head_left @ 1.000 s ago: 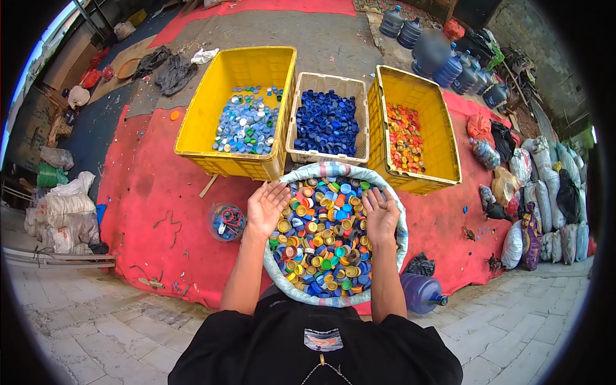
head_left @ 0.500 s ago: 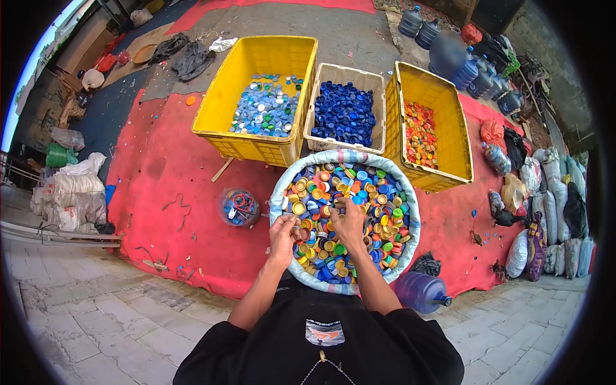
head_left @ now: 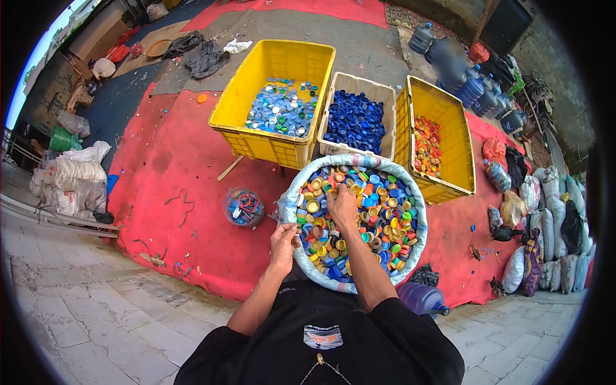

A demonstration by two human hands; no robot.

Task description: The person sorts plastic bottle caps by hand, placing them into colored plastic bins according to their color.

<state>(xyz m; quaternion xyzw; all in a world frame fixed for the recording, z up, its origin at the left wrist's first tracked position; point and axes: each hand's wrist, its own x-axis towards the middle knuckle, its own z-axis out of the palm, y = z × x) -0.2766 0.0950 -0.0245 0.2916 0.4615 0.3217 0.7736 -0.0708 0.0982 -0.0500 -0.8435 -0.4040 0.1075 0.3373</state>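
Note:
A round sack with a rolled pale-blue rim (head_left: 420, 224) stands in front of me, full of mixed coloured bottle caps (head_left: 385, 221). My right hand (head_left: 342, 204) reaches into the upper left part of the caps, its fingertips down among them; whether they pinch a cap is hidden. At the sack's left rim is my left hand (head_left: 283, 244), its fingers curled together around something too small to name. Beyond the sack are a yellow crate (head_left: 256, 141) with light blue and white caps, a white crate (head_left: 325, 142) with dark blue caps, and a yellow crate (head_left: 449, 186) with red and orange caps.
A clear tub of odds and ends (head_left: 244, 206) sits on the red mat (head_left: 154, 212) left of the sack. A purple water jug (head_left: 420, 298) lies near the sack's lower right. Filled sacks (head_left: 552, 212) line the right side; white bundles (head_left: 74, 183) are at the left.
My right hand has moved up and left within the caps. My left hand has shifted slightly down, to the sack's rim. The whole view has shifted a little, with the crates and sack now further right.

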